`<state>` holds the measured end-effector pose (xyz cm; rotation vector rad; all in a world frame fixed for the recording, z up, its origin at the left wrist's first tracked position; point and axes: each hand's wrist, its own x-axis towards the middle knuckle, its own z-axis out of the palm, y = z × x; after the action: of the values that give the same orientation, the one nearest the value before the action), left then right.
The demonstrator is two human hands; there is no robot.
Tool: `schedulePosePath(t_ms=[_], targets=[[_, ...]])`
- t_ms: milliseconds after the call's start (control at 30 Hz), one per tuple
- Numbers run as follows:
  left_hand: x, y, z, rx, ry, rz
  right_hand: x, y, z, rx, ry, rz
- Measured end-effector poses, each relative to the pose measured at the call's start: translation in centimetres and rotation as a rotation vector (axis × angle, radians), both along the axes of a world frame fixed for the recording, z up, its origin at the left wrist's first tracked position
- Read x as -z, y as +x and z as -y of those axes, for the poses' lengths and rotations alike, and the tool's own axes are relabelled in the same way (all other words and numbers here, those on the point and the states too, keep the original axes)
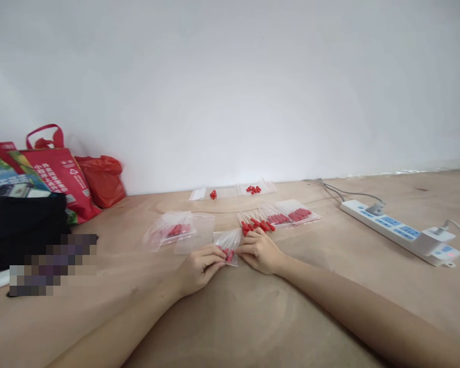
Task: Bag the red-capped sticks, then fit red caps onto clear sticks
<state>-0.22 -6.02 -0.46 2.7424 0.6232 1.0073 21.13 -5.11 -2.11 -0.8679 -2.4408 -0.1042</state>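
**Holding a small clear bag (232,245) of red-ended pieces low over the worktop (230,317)**

Pinching the left side of the small clear bag with the left hand (201,266), keeping thumb and fingers nearly closed. Touching its right edge with curled fingers of the right hand (261,251); whether also gripping, impossible to tell. Showing red ends at the bag's near end, pale thin shafts fanning away from the body.

Lying just beyond the right hand: loose red-ended sticks (257,225), pointing their thin shafts toward the wall (230,92). Resting beside these, on the right: filled clear bags (308,214), holding rows of red-ended pieces. Lying to the left: more clear bags (168,230), overlapping, showing red ends through the plastic. Stretching along the wall side: flat clear bags (230,191), with two small clusters of red pieces (253,189) showing; whether inside or on top, too small to tell.

Standing at far left: a red shopping bag (67,181), a red plastic bag (103,179) and a black bag (26,225). Lying at right: a white power strip (391,227), holding plugs.
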Motion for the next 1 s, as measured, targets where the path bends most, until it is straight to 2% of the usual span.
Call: schedulePosePath(t_ms=[200, 300, 433, 567, 700, 1000], targets=[[0.6, 1.4, -0.3, -0.335, -0.1, 0.062, -0.2, -0.6, -0.2, 0.015, -0.073, -0.103], [0.7, 2.2, -0.5, -0.408, -0.109, 0.049, -0.2, -0.5, 0.2, 0.005, -0.062, -0.162], [0.7, 2.6, -0.7, -0.424, -0.16, 0.03, 0.0, -0.6, 0.1, 0.012, -0.036, -0.186], [0.4, 2.1, -0.7, -0.34, -0.233, 0.06, 0.3, -0.5, -0.3, 0.049, -0.016, -0.237], [0.4, 2.0, -0.8, -0.297, -0.216, 0.066, 0.4, -0.2, -0.5, 0.068, 0.018, -0.27], [0.8, 2.3, -1.4, -0.409, -0.395, 0.161, 0.4, -0.4, -0.2, 0.035, 0.097, -0.259]])
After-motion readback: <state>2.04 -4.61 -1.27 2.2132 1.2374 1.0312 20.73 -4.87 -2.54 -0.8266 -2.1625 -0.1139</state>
